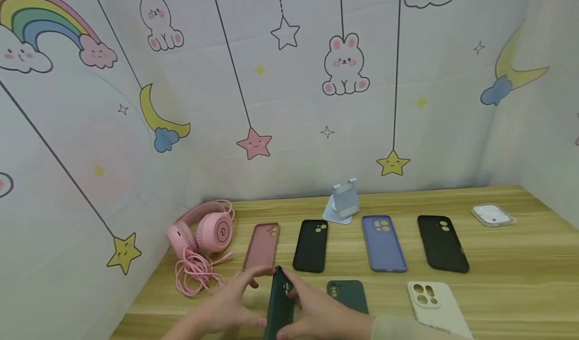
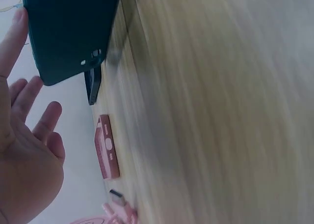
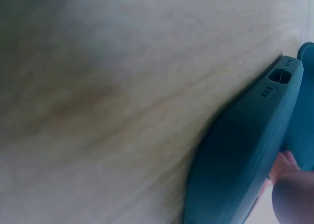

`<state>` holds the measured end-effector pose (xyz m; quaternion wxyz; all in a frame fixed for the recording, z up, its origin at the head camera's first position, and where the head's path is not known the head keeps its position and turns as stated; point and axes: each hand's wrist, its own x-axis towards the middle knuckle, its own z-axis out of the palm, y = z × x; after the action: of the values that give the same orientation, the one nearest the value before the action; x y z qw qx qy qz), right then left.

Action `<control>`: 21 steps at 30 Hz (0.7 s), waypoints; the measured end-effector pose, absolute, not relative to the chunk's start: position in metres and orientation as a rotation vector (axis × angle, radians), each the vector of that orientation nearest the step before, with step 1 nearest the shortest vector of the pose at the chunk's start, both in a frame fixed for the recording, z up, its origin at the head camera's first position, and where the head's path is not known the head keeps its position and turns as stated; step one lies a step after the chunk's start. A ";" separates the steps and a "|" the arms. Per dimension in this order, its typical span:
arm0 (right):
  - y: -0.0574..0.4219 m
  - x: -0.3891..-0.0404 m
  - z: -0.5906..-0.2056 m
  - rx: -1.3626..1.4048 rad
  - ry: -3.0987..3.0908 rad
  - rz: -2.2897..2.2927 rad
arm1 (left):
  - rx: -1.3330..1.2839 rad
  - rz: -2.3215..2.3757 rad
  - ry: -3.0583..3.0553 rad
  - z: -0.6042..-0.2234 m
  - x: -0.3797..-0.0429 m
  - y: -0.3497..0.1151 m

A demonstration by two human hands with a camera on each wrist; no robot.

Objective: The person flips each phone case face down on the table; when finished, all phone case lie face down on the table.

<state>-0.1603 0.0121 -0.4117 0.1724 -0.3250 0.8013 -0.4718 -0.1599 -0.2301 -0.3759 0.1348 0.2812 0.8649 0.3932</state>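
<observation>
A dark green phone case [image 1: 279,307] stands up between the two hands near the front of the table, its camera cutouts toward the right. My left hand [image 1: 228,302] holds its left side, index fingertip at the top edge and thumb lower down. The other fingers curl loosely beside it in the left wrist view. On the opposite side, my right hand [image 1: 323,312] grips the case with index finger near the top and thumb low. Another dark green case [image 1: 355,295] lies behind the right hand, partly covered by it. A cream case [image 1: 439,310] lies beyond the right wrist.
Farther back lie a pink case [image 1: 262,247], a black case [image 1: 310,247], a purple-blue case [image 1: 384,244] and a second black case [image 1: 442,242]. Pink headphones [image 1: 214,232] with a coiled cable sit left. A blue phone stand [image 1: 346,202] and white earphones in a clear box [image 1: 492,214] are behind.
</observation>
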 end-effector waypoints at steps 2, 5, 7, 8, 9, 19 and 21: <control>0.012 -0.160 -0.410 -0.923 2.275 -1.349 | 0.783 1.202 2.484 -0.379 -0.161 -0.228; 0.011 -0.160 -0.410 -0.924 2.281 -1.359 | 0.780 1.278 2.462 -0.384 -0.163 -0.225; 0.011 -0.160 -0.410 -0.919 2.289 -1.358 | 0.803 1.307 2.455 -0.387 -0.164 -0.223; 0.011 -0.160 -0.410 -0.912 2.287 -1.361 | 0.810 1.317 2.452 -0.388 -0.164 -0.222; 0.011 -0.160 -0.410 -0.910 2.287 -1.363 | 0.817 1.322 2.452 -0.389 -0.163 -0.221; 0.015 -0.162 -0.412 -0.907 2.230 -1.416 | 0.815 1.327 2.450 -0.392 -0.162 -0.214; 0.016 -0.163 -0.413 -0.922 2.191 -1.448 | 0.826 1.332 2.425 -0.393 -0.163 -0.214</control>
<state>-0.1626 0.0160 -0.4134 0.1783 -0.3259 0.7746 -0.5118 -0.1631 -0.2144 -0.3932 0.1270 0.2838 0.8331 0.4575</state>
